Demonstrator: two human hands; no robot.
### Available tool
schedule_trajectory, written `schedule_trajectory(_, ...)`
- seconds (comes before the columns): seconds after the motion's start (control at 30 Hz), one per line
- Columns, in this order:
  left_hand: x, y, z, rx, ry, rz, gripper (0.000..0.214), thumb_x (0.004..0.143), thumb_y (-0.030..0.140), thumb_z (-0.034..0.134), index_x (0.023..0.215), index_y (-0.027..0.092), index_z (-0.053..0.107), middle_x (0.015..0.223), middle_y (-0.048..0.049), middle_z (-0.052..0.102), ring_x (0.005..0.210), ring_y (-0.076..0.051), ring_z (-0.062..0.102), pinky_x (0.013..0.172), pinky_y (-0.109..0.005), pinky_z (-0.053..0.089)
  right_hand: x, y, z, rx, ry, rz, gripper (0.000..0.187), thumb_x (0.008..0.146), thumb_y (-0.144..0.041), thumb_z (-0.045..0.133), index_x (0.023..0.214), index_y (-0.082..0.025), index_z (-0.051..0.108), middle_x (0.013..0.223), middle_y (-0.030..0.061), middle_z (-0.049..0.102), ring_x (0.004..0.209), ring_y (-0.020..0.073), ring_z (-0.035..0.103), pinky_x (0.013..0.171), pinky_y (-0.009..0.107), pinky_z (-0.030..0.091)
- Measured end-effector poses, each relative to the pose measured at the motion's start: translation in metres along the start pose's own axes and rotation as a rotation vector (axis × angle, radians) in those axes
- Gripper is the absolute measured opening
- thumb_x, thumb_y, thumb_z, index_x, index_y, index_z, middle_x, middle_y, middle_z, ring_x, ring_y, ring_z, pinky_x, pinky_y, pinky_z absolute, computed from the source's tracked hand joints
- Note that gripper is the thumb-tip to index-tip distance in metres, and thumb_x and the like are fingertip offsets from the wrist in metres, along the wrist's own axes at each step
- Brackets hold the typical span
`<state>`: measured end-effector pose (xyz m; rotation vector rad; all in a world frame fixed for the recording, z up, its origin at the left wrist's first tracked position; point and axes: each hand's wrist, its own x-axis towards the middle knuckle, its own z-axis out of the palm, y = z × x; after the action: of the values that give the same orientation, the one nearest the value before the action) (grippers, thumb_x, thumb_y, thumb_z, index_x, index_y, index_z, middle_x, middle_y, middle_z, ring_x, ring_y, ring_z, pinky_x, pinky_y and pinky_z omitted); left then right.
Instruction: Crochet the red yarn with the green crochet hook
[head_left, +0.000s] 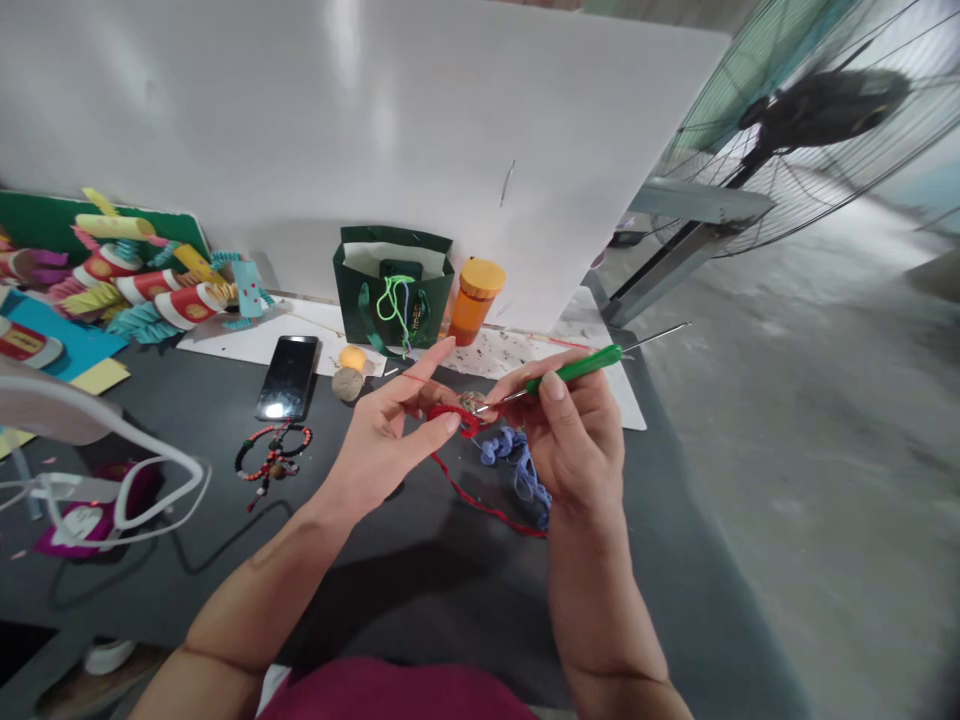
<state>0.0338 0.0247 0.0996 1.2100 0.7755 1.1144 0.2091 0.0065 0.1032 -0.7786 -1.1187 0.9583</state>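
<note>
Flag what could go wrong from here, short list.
1. The hook in the right hand has its tip at the small red yarn loop by the left hand. If that grip slips, the loop could come off.
2. The loose red strand trails across the table toward the blue yarn, so the two might tangle.

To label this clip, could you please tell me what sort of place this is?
Probably a handicraft workshop: a green-handled crochet hook, paper-cup craft figures and a beaded ornament.
</note>
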Motion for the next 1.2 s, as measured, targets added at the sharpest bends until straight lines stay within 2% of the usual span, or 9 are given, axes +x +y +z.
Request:
schedule_trajectory(0.07,-0.001,-0.001,-0.001,0.017,-0.033,0.019,0.022,0.08,0.024,0.081,0.102,0.024,0.082,0.096,-0.0043,0.074,0.086,-0.017,0.063,0.094,-0.035,0.054,-0.001,-0.001,0.0,-0.008,0.014,-0.011,0.02,0.096,-0.044,0.068,0.093,-0.026,0.061,0.078,-0.002,0.075,0.058,0.013,0.067,0.057,0.029,0.052)
schedule_trajectory(0.2,-0.001,-0.006,-0.003,0.017,-0.081,0.03,0.037,0.082,0.022,0.079,0.118,0.028,0.078,0.101,-0.0032,0.075,0.089,-0.016,0.063,0.091,-0.033,0.054,-0.001,-0.002,0.0,-0.015,0.053,-0.014,0.025,0.093,-0.049,0.071,0.09,-0.026,0.062,0.074,-0.0024,0.073,0.057,0.0133,0.065,0.054,0.028,0.051)
schedule_trajectory(0.33,0.001,-0.008,-0.004,0.028,-0.123,0.023,0.029,0.084,0.026,0.079,0.113,0.027,0.08,0.1,-0.004,0.075,0.093,-0.017,0.062,0.087,-0.031,0.054,-0.002,-0.002,0.001,0.008,0.047,-0.025,0.02,0.095,-0.046,0.069,0.09,-0.027,0.063,0.075,-0.0024,0.072,0.06,0.0128,0.065,0.055,0.027,0.051)
schedule_trajectory(0.5,0.002,-0.007,0.0,-0.014,-0.131,-0.043,0.056,0.08,0.026,0.081,0.135,0.029,0.072,0.092,-0.0015,0.071,0.084,-0.015,0.061,0.079,-0.028,0.053,-0.003,0.0,0.003,-0.021,0.05,-0.025,0.021,0.096,-0.046,0.068,0.091,-0.027,0.061,0.075,-0.0027,0.07,0.06,0.0133,0.064,0.055,0.028,0.051)
schedule_trajectory(0.67,0.002,-0.007,0.001,-0.044,-0.136,-0.076,0.065,0.081,0.026,0.08,0.144,0.032,0.065,0.092,-0.0003,0.069,0.084,-0.014,0.061,0.082,-0.029,0.053,-0.003,0.001,0.003,0.02,0.027,-0.028,0.018,0.096,-0.043,0.068,0.092,-0.026,0.064,0.076,-0.0024,0.073,0.06,0.0127,0.065,0.055,0.027,0.052)
schedule_trajectory(0.87,0.001,-0.008,0.0,-0.046,-0.152,-0.083,0.066,0.082,0.022,0.079,0.145,0.032,0.064,0.092,0.0007,0.068,0.084,-0.012,0.06,0.08,-0.026,0.051,-0.001,-0.002,0.003,0.032,0.011,-0.033,0.019,0.096,-0.043,0.069,0.09,-0.026,0.063,0.073,-0.0026,0.072,0.055,0.0115,0.063,0.052,0.027,0.049)
schedule_trajectory(1.07,0.001,-0.006,0.0,-0.023,-0.142,-0.075,0.064,0.082,0.025,0.08,0.143,0.032,0.065,0.091,-0.0003,0.068,0.086,-0.015,0.061,0.079,-0.028,0.052,-0.002,0.0,-0.001,-0.029,0.029,-0.01,0.021,0.095,-0.047,0.069,0.092,-0.027,0.062,0.076,-0.0017,0.07,0.059,0.0132,0.063,0.053,0.028,0.052)
schedule_trajectory(1.2,0.003,-0.006,0.001,-0.029,-0.152,-0.035,0.048,0.081,0.027,0.081,0.128,0.031,0.075,0.094,-0.0021,0.073,0.083,-0.015,0.06,0.075,-0.028,0.053,-0.002,0.001,-0.007,-0.016,0.003,-0.012,0.016,0.096,-0.043,0.069,0.094,-0.028,0.063,0.08,-0.0019,0.069,0.066,0.0142,0.066,0.057,0.028,0.053)
